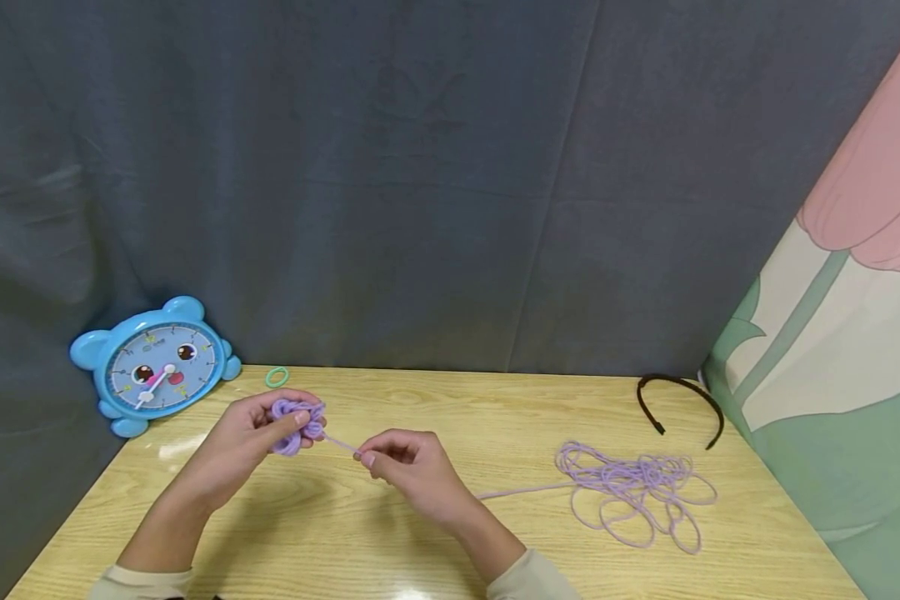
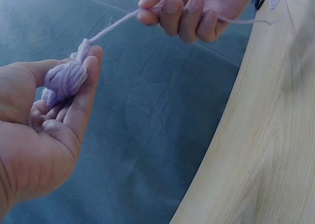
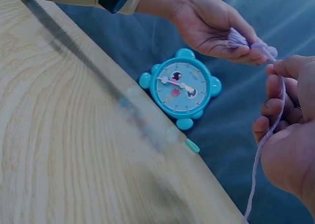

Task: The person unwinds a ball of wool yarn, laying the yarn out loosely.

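Note:
A small bundle of wound lilac yarn (image 1: 288,442) sits in my left hand (image 1: 240,442), pinched between thumb and fingers above the table. From it a strand runs taut to my right hand (image 1: 412,471), whose thumb and forefinger pinch it a short way off. In the left wrist view the yarn bundle (image 2: 66,80) lies against the fingers, and the right hand (image 2: 197,12) has the strand passing across its curled fingers. Past my right hand the strand trails over the table to a loose, tangled heap of the same yarn (image 1: 630,479) on the right.
A blue bear-shaped clock (image 1: 163,371) leans at the back left against the dark curtain (image 1: 420,183). Near it lies a green ring (image 1: 277,377). A black headband (image 1: 678,379) rests at the back right of the wooden table (image 1: 435,396). A flower-patterned panel (image 1: 862,400) borders the right side.

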Available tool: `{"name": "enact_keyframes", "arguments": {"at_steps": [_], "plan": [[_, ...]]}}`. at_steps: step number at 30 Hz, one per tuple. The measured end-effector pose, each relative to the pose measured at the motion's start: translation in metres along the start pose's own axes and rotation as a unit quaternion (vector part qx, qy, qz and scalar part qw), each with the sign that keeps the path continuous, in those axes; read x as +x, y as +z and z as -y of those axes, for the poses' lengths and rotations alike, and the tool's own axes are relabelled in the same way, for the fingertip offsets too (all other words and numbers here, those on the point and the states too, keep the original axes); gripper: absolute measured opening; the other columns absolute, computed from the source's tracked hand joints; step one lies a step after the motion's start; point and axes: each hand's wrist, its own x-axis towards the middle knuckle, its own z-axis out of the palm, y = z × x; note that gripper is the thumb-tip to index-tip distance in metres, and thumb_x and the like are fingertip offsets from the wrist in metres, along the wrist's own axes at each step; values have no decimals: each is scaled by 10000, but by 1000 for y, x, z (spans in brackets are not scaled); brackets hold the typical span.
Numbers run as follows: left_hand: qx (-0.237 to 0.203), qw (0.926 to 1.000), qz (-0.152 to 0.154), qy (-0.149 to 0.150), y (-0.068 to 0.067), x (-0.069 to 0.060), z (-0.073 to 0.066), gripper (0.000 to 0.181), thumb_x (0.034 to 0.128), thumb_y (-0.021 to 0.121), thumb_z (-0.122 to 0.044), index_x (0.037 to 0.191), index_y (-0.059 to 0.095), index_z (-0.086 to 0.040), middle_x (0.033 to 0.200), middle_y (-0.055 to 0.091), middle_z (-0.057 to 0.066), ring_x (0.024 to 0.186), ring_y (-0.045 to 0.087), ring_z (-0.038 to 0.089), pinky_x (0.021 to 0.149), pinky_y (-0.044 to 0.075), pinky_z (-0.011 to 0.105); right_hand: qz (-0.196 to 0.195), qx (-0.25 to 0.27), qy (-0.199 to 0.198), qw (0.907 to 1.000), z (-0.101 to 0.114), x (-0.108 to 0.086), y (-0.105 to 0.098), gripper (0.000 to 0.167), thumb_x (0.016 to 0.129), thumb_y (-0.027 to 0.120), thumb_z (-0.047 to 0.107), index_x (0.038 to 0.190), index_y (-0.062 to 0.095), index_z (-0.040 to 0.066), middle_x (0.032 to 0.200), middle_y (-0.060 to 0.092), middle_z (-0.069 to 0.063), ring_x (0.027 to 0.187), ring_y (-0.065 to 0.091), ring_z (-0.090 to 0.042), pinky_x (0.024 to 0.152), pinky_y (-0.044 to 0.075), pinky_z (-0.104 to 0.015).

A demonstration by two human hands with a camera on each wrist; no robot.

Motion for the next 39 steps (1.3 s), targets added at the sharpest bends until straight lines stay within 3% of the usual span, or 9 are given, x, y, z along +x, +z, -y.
{"name": "enact_keyframes", "arguments": {"at_steps": [6, 10, 17, 26, 33, 39], "plan": [[-19, 10000, -17, -5, -1, 0, -1, 349, 1062, 594, -198, 1257, 596, 90, 982, 768, -31, 843, 705, 75, 802, 635, 282, -213, -74, -197, 9996, 6, -4, -14, 233, 1018, 655, 155, 1103, 725, -50, 911, 676, 82, 790, 562, -36, 724, 500, -177], [-99, 9999, -23, 25, -1, 0, -1, 340, 1057, 600, -188, 1245, 594, 95, 975, 766, -11, 866, 725, 109, 808, 638, 289, -405, -130, -127, 9990, 10, -8, -25, 244, 1020, 657, 175, 1122, 722, -36, 948, 695, 99, 804, 559, -44, 732, 502, -181], [-90, 9999, -9, 60, -2, 0, 0, 297, 1056, 604, -199, 1209, 619, 55, 981, 753, 17, 913, 743, 175, 832, 641, 324, -845, -247, -77, 9961, 15, -15, -46, 266, 1021, 656, 196, 1123, 713, -44, 833, 628, 94, 763, 514, -70, 715, 479, -210], [-106, 9999, -11, 111, -2, -1, 0, 273, 1052, 607, -178, 1193, 614, 56, 971, 764, 4, 893, 741, 135, 821, 638, 300, -1221, -128, -510, 9911, 19, -24, -70, 270, 1017, 642, 129, 1100, 664, -127, 780, 551, 75, 741, 488, -68, 703, 470, -243], [-95, 9999, -36, 13, -2, -1, -1, 276, 1053, 608, -189, 1186, 617, 52, 978, 764, -7, 888, 743, 132, 825, 641, 321, -1496, -176, -539, 9871, 24, -31, -86, 129, 1013, 648, 124, 1027, 723, 21, 766, 541, 65, 731, 483, -69, 689, 463, -246], [-18, 10000, -63, 41, -2, -1, -1, 274, 1050, 613, -190, 1181, 626, 50, 981, 764, -24, 886, 739, 143, 810, 637, 297, -1575, -270, -571, 9855, 29, -39, -100, 112, 1026, 634, 132, 1008, 743, 141, 772, 544, 73, 736, 475, -68, 692, 456, -248]]}}
